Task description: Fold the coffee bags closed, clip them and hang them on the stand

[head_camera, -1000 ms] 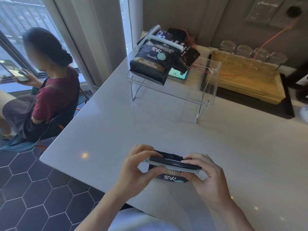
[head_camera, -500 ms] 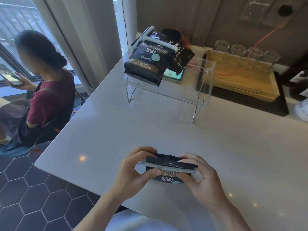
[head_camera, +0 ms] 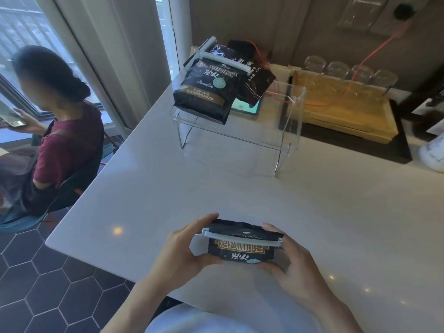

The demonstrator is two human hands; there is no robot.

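A black coffee bag [head_camera: 241, 251] with gold lettering is held upright just above the white table near its front edge. A pale clip [head_camera: 240, 238] runs across its folded top. My left hand [head_camera: 185, 255] grips the bag's left end and my right hand [head_camera: 290, 263] grips its right end. At the back stands a clear acrylic stand [head_camera: 288, 131]. A black coffee bag [head_camera: 204, 92] with a white clip [head_camera: 223, 60] hangs on the stand's left side, with other black bags [head_camera: 257, 82] behind it.
A person in a red top sits left of the table [head_camera: 144, 188], holding a phone. A wooden tray [head_camera: 346, 111] with upturned glasses [head_camera: 336, 70] sits on a black mat at the back right. An orange cable [head_camera: 370, 56] runs to the wall. A lit phone [head_camera: 245, 106] lies under the stand.
The bag has tipped up so more of its printed front shows. My hands have shifted lower on its ends, and the clip now lies fully across the folded top.
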